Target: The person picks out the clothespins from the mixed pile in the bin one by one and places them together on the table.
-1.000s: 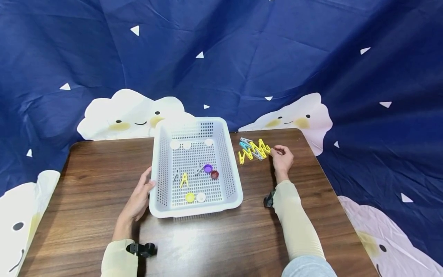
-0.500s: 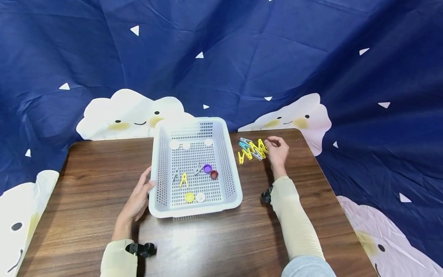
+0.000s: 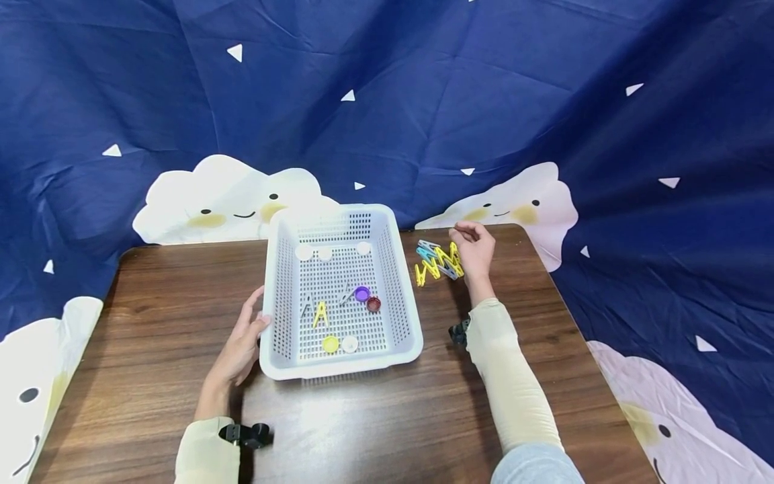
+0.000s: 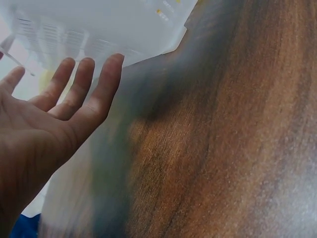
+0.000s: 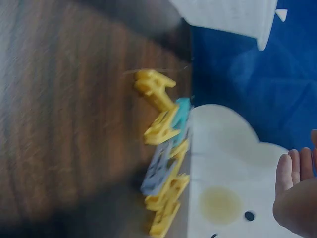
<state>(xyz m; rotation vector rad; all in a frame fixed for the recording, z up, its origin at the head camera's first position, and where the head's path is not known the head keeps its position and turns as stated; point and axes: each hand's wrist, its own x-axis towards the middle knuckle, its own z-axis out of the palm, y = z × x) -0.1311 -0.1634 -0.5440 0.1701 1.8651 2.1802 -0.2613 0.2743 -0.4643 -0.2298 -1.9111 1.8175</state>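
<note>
My left hand (image 3: 242, 343) rests against the left side of a white plastic basket (image 3: 413, 323), thumb at its rim. In the left wrist view the fingers (image 4: 81, 87) stand spread and slightly bent beside the basket wall (image 4: 114, 29). My right hand (image 3: 476, 254) hovers at the far right, just over the right end of a cluster of clothespins (image 3: 431, 269). The right wrist view shows loosely bent fingers (image 5: 285, 171) with no clothespin visible in them. Yellow clothespins (image 5: 161, 129), a grey clothespin (image 5: 158, 166) and a teal one (image 5: 182, 119) lie overlapping in a row.
Inside the basket lie a yellow clothespin (image 3: 320, 314), grey clothespins (image 3: 346, 296), a purple cap (image 3: 362, 294), a dark red cap (image 3: 373, 304), a yellow cap (image 3: 330, 344) and several white caps (image 3: 304, 252). A blue cloth (image 3: 387, 101) hangs behind the brown table (image 3: 175, 302).
My right hand has moved left and away from me, from the right of the clothespins to above their right end. The left hand and basket have stayed in place.
</note>
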